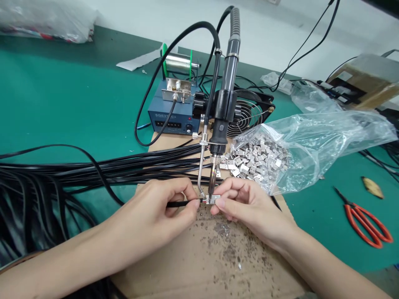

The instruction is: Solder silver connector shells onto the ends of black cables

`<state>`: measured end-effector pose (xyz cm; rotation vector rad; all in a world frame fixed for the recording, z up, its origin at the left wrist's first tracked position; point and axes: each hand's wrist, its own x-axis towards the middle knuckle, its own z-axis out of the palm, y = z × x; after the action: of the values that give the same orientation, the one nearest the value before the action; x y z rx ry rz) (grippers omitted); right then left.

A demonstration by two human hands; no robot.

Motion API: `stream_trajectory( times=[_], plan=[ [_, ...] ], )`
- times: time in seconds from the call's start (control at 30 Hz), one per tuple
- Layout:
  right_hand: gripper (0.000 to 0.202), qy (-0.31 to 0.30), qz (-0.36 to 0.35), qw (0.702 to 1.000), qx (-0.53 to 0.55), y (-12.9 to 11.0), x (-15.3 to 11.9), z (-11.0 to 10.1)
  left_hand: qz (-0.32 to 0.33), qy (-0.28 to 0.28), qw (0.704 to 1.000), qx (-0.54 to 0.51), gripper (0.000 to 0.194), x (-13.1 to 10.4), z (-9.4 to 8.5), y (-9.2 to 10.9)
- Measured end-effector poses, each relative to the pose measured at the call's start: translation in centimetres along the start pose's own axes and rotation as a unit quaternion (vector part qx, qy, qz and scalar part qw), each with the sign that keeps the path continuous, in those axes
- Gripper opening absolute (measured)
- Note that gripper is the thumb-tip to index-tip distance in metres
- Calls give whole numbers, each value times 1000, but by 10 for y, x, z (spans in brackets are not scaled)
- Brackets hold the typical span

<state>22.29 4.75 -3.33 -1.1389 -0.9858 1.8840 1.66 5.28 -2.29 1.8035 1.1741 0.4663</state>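
Observation:
Pinched between the thumb and fingers of my left hand (174, 203) is the end of a flat black cable (179, 204). My right hand (241, 201) grips a small silver metal connector (213, 199) by its right side. Cable end and connector meet under the tip of a soldering iron (213, 178), which is held upright in a stand. Beside the iron, a thin metal solder feed tube (201, 166) comes down to the same spot. Whether the tip touches the connector I cannot tell.
Behind the iron are a blue solder feeder (174, 114), a solder spool (177, 64) and a fan (246, 114). A plastic bag (311, 149) spills many metal connectors (255, 160). Black cables (93, 166) run leftward. Red-handled scissors (364, 220) lie right of the stained cardboard (193, 261).

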Motion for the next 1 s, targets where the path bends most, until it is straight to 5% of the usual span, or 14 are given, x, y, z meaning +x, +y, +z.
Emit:
stream_trajectory(
  times=[1.0],
  plan=[
    [12,-3,-13,1000,-9,-1,0,2,-14,-4,1000,-20,22,5,1,0]
  ],
)
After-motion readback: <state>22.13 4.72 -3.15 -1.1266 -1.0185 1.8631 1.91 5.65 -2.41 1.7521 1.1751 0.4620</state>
